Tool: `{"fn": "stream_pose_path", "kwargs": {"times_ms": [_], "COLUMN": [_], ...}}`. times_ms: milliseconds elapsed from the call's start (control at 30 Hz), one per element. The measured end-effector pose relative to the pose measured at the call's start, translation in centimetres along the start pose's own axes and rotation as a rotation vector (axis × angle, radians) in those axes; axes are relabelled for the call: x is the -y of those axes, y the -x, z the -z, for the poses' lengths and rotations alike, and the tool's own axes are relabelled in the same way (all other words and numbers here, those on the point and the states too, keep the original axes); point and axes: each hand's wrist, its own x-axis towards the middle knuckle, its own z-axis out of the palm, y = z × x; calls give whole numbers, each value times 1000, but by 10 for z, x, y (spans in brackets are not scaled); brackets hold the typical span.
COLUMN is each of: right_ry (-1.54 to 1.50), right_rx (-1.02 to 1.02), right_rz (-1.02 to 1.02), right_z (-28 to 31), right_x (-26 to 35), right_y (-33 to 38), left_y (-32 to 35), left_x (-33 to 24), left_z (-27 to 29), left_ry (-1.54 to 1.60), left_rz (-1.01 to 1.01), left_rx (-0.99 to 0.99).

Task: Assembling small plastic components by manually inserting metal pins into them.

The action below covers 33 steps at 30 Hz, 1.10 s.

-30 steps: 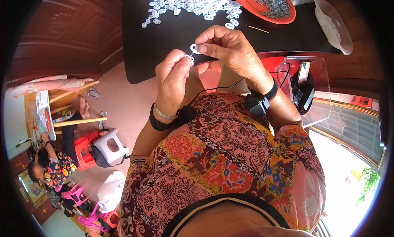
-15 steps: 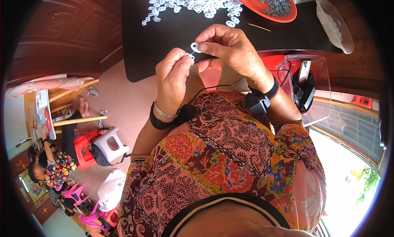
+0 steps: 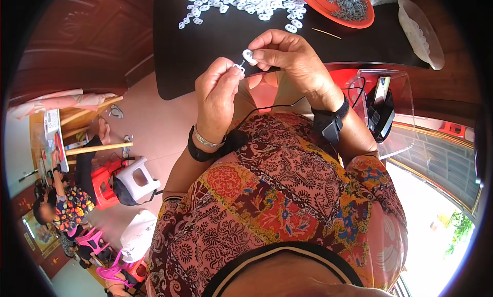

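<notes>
Your left hand (image 3: 218, 94): raised in front of your chest, fingers curled in, thumb and forefinger pinching a tiny metal piece (image 3: 240, 67) at the fingertips. A bangle and a dark band sit on this wrist.
Your right hand (image 3: 287, 60): just beside the left and a little higher, thumb and fingers pinching a small white plastic ring (image 3: 248, 55). A black wrist strap (image 3: 328, 123) with a small box is on this wrist.
Where the two pieces are: the white ring and the metal piece are held close together in the air between your fingertips, above the near edge of the black table (image 3: 215, 45). You cannot tell whether they touch.
On the table, far side: a loose pile of white plastic rings (image 3: 241, 1), spread across the dark surface.
On the table, right of the pile: an orange dish (image 3: 359, 20) holding a heap of small grey metal parts (image 3: 344, 0).
Between the dish and your right hand: a thin pale stick (image 3: 326, 33) lying flat.
Far right of the table: a clear plastic bag (image 3: 421, 32) with white pieces inside.
Lower right of your arm: a clear plastic box (image 3: 400, 127) with a black device and cable in it.
Far left, well apart: another person (image 3: 67, 204) seated on the floor by red and white stools.
</notes>
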Motion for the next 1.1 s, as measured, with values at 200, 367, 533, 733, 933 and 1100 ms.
{"fn": "stream_pose_path", "kwargs": {"times_ms": [200, 367, 533, 733, 933, 1100], "right_ry": [-62, -9, 33, 126, 292, 201], "right_rx": [-26, 4, -9, -33, -88, -56], "right_rz": [-87, -49, -43, 82, 186, -3], "right_z": [-5, 1, -3, -6, -11, -7], "right_x": [6, -1, 0, -3, -1, 4], "right_y": [2, 1, 2, 3, 7, 7], "left_y": [2, 2, 2, 2, 3, 4], "left_x": [2, -2, -1, 2, 2, 4], "left_z": [0, -5, -5, -2, 0, -1], "left_ry": [21, 64, 28, -35, -68, -67], "left_rz": [1, -4, -13, -36, -26, -45], "left_rx": [-2, 9, -1, -2, -8, -3]}}
